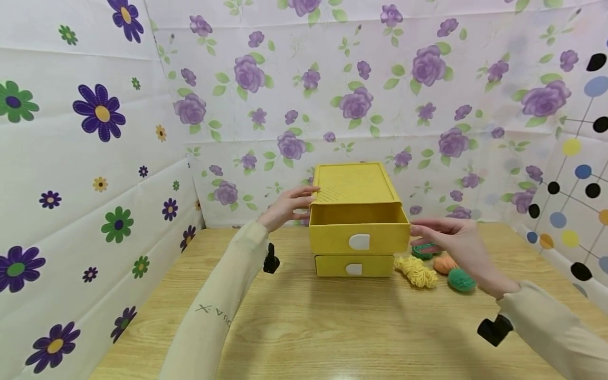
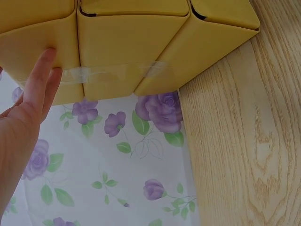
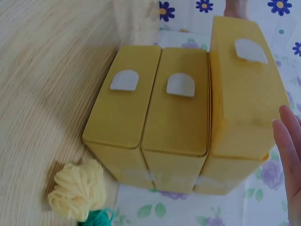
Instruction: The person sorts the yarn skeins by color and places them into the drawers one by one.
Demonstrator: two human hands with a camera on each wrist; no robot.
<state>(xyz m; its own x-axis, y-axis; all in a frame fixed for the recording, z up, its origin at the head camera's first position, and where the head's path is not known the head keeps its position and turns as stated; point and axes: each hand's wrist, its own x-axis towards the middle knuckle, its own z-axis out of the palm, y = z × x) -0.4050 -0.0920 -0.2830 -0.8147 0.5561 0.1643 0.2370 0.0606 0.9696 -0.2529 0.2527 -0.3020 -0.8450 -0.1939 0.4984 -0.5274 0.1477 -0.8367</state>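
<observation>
A yellow drawer box (image 1: 353,182), three drawers high in the wrist views, stands against the back wall. Its top drawer (image 1: 334,240), with a white tab (image 3: 250,50), is pulled partway out; the yellow inside wall shows. The lower drawers (image 3: 174,122) are pushed in. My left hand (image 1: 291,206) rests on the box's left side, fingers extended and fingertips against the top tier in the left wrist view. At the top drawer's front right corner is my right hand (image 1: 448,237), fingers nearly straight, fingertips right at the drawer's side.
Right of the box, on the wooden table (image 1: 332,327), lie a yellow yarn skein (image 1: 417,271), an orange yarn ball (image 1: 445,264), a green yarn ball (image 1: 461,280) and darker green yarn (image 1: 421,251). Patterned cloth walls (image 1: 294,89) enclose the table at the back and sides.
</observation>
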